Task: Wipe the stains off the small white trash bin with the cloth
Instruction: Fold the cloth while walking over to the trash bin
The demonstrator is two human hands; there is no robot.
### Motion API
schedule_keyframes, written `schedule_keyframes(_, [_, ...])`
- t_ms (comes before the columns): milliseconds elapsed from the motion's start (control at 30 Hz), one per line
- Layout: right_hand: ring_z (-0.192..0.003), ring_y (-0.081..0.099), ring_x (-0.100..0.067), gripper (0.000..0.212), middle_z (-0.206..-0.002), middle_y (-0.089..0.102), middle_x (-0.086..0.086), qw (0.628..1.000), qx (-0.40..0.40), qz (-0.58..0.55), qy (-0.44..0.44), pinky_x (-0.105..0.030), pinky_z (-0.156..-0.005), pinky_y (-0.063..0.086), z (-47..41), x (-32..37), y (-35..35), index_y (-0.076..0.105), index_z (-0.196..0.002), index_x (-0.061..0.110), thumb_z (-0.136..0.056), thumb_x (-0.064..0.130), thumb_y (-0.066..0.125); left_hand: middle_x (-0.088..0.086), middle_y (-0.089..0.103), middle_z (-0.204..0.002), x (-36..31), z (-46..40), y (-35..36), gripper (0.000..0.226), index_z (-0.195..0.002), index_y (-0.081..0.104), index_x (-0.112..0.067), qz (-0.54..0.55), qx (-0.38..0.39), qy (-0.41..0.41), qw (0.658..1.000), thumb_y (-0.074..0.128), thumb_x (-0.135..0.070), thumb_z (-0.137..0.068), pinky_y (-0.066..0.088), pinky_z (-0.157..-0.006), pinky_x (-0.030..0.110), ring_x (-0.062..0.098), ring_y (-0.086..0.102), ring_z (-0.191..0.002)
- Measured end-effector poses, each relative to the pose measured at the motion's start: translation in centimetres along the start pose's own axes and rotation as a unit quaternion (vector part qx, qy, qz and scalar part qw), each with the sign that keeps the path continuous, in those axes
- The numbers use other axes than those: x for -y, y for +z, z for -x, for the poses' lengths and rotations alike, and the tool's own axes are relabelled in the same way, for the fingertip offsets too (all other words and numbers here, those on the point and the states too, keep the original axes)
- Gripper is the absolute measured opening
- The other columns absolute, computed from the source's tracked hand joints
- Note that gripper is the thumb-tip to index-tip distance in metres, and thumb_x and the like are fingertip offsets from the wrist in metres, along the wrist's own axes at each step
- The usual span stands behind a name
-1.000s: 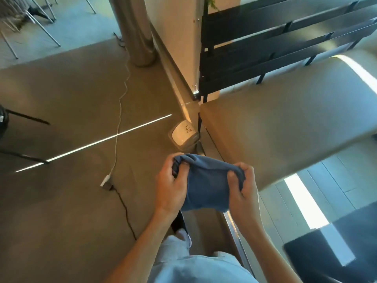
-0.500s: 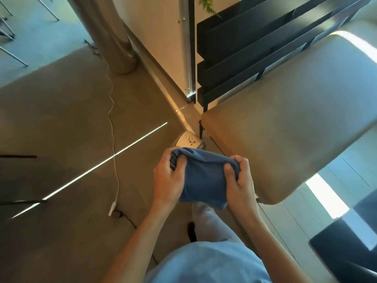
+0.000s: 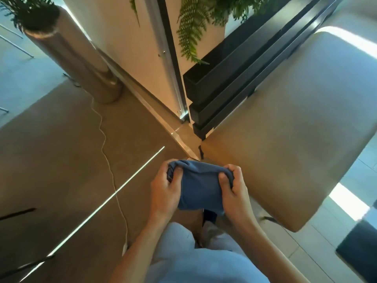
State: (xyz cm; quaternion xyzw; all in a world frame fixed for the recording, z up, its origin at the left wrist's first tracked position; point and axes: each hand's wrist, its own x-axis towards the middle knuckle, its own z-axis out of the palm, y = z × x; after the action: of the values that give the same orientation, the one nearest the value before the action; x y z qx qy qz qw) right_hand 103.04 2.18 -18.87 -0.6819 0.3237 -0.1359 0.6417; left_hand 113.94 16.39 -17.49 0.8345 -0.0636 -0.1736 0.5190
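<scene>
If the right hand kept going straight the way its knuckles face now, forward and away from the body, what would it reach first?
Most likely the near edge of the tan table, just ahead and to the right of the right hand, which grips the blue cloth. Depth is unclear from this overhead view, so it might pass below that edge.

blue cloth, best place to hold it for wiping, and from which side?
Hold the cloth by its bunched top corners, coming in from either side, as the left hand and right hand do now. Thumbs pinch the front and fingers curl behind the gathered edge, so the smooth middle panel hangs free, probably the best wiping face.
</scene>
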Motion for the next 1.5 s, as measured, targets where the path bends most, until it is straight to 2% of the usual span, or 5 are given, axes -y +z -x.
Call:
schedule_keyframes(267, [-0.094,0.063,0.003,0.029,-0.099,0.063,0.028,0.996,-0.071,-0.012,0.053,-0.008,-0.072,0.051,-4.2,0.6,2.2,0.049,-0.101,0.056,-0.106,0.028,0.049,-0.026,0.067,-0.102,-0.7,-7.3,0.3,0.013,-0.107,0.062,-0.046,-0.018,0.098,0.004,0.995,0.056,-0.034,-0.103,0.051,-0.074,0.018,-0.006,0.064,-0.095])
schedule_keyframes(567, [-0.085,0.064,0.002,0.016,-0.093,0.065,0.023,0.964,-0.236,-0.051,0.110,-0.014,-0.069,0.052,-5.1,0.6,8.2,0.054,-0.104,0.040,-0.106,0.024,0.050,-0.034,0.064,-0.103,-0.3,-14.7,-1.2,0.016,-0.108,0.058,-0.046,-0.043,0.272,0.045,0.960,0.059,-0.031,-0.103,0.050,-0.078,0.008,-0.012,0.062,-0.098])
schedule_keyframes(800, [-0.093,0.062,0.008,0.015,-0.097,0.064,0.032,0.927,-0.329,-0.081,0.157,-0.008,-0.074,0.049,-4.4,0.1,14.7,0.054,-0.107,0.040,-0.106,0.026,0.050,-0.016,0.065,-0.109,1.1,-18.8,-4.0,0.018,-0.118,0.060,-0.030,-0.065,0.375,0.064,0.923,0.060,-0.021,-0.102,0.051,-0.085,0.013,-0.009,0.061,-0.101])
schedule_keyframes(1200, [-0.086,0.063,0.008,0.014,-0.093,0.063,0.030,0.902,-0.371,-0.133,0.178,-0.009,-0.070,0.050,0.4,-1.2,20.7,0.053,-0.103,0.042,-0.105,0.028,0.050,-0.024,0.063,-0.112,5.2,-16.9,-8.6,0.025,-0.116,0.052,-0.054,-0.144,0.447,0.081,0.879,0.061,-0.035,-0.101,0.052,-0.071,0.009,-0.014,0.059,-0.100])
schedule_keyframes(1500, [-0.086,0.060,0.013,0.007,-0.101,0.061,0.014,0.908,-0.344,-0.132,0.198,-0.010,-0.063,0.049,4.6,-2.4,24.6,0.049,-0.111,0.035,-0.106,0.031,0.046,-0.020,0.060,-0.122,8.6,-12.3,-12.8,0.034,-0.131,0.052,-0.042,-0.159,0.479,0.081,0.860,0.062,-0.032,-0.101,0.061,-0.090,0.034,-0.003,0.060,-0.112])
